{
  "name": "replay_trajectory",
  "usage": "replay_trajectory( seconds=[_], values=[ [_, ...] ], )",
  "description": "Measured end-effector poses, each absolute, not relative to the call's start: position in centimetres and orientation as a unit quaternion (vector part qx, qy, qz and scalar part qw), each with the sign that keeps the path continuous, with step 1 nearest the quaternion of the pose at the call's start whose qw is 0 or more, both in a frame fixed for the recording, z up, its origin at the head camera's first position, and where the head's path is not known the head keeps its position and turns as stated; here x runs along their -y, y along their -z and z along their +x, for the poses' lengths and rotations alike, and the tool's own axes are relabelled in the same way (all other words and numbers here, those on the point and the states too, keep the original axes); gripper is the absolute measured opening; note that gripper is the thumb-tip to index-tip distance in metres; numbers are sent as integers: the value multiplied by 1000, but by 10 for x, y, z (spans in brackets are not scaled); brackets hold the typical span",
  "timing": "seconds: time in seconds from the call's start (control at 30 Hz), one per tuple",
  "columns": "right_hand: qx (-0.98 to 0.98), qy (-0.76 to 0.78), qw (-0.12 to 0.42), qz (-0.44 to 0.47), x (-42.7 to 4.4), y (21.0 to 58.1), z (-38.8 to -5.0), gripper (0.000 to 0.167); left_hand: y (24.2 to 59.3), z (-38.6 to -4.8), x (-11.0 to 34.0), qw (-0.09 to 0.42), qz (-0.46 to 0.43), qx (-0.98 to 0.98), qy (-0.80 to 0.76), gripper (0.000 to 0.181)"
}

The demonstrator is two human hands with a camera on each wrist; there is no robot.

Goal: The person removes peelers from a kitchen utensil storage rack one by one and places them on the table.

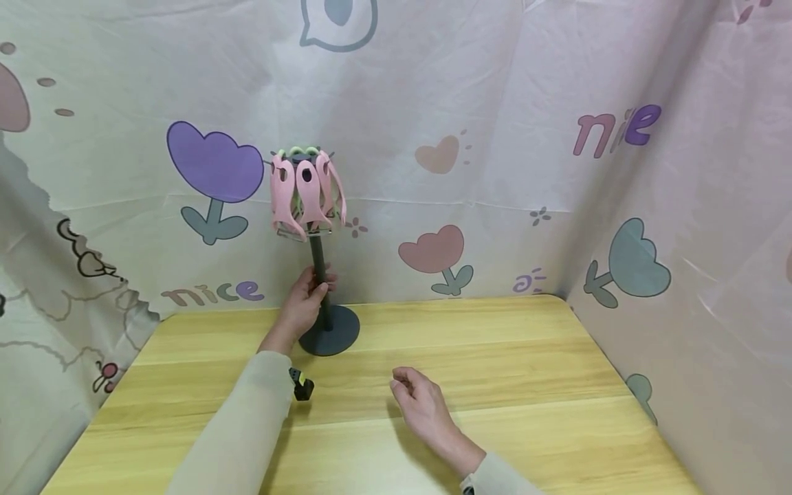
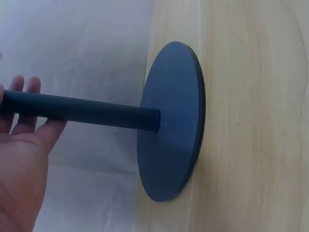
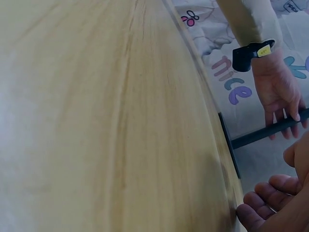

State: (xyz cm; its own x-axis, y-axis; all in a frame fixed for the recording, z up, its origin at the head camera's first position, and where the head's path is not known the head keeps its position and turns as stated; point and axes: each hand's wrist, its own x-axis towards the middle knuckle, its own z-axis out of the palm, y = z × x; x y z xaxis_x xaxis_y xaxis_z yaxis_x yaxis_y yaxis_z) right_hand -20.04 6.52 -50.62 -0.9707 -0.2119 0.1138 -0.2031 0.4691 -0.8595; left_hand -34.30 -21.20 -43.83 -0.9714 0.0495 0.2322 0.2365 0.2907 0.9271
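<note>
A dark stand (image 1: pixel 317 261) with a round base (image 2: pixel 176 121) rises at the table's back, left of centre. Pink, petal-like pieces (image 1: pixel 309 189), with green ones partly hidden behind them, hang around its top. My left hand (image 1: pixel 303 306) grips the pole low down, above the base, its thumb on one side and fingers on the other. The right wrist view also shows that left hand (image 3: pixel 277 89) at the pole (image 3: pixel 263 134). Over the table's middle, my right hand (image 1: pixel 423 409) hovers with fingers loosely bent and holds nothing.
The wooden table (image 1: pixel 495 364) stretches to the right and front of the stand. Printed cloth (image 1: pixel 507 172) hangs behind the table and along both sides, close behind the stand. A black device (image 1: pixel 302 385) is strapped on the left wrist.
</note>
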Motion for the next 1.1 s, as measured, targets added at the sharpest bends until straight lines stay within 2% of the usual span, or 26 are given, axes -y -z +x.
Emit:
replay_trajectory(
  seconds=[0.63,1.1],
  values=[
    [-851,508,1,-132,-62,506,-194,38,443,-330,197,76,-115,787,601,40],
    [-854,508,-10,-116,-67,510,-192,41,443,-307,179,82,-144,779,604,35]
  ],
)
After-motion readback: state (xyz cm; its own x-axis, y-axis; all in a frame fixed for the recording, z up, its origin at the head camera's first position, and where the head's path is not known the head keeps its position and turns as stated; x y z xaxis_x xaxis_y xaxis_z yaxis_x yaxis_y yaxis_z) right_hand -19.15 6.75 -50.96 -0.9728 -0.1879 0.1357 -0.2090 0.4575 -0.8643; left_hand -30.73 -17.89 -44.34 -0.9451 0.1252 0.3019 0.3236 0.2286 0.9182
